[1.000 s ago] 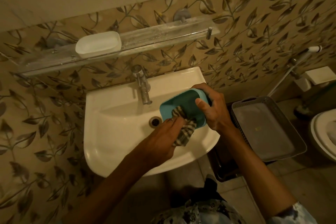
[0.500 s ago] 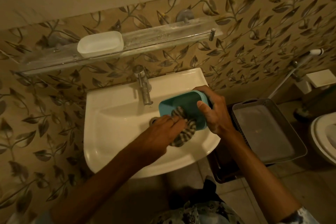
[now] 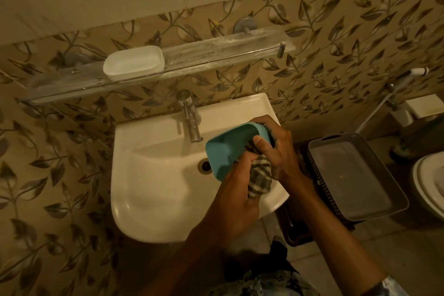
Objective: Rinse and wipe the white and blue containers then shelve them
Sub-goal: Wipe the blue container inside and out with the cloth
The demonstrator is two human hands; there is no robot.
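1. Blue container [image 3: 227,150]: an oblong tub, held tilted above the right half of the sink, near its right rim. The open side faced up and toward the person. It was clear of the basin surface.
2. Right hand [image 3: 280,151]: gripped the far right end of the blue container. The thumb lay over the rim and the fingers were curled round the outside.
3. Left hand [image 3: 236,182]: fingers were closed round a checked cloth [image 3: 260,178] and pushed it against the near right part of the blue container. The loose end of the cloth hung over the sink's front right edge.
4. White container [image 3: 134,63]: a rounded oblong tub, standing upright on the glass shelf, left of the shelf's middle and against its front rail. No hand touched it.
5. Glass shelf [image 3: 216,51]: wall-mounted above the sink, with a metal rail along the front edge.
6. Sink [image 3: 149,190]: a white basin with the drain [image 3: 205,166] near its centre. The metal tap [image 3: 191,119] stood at the back edge, just left of the blue container.
7. Grey basket [image 3: 355,175]: a shallow perforated tray, set low to the right of the sink.
8. Toilet [image 3: 430,185]: white, partly in view at the right edge.
9. Wall: leaf-patterned tiles behind the shelf and sink.
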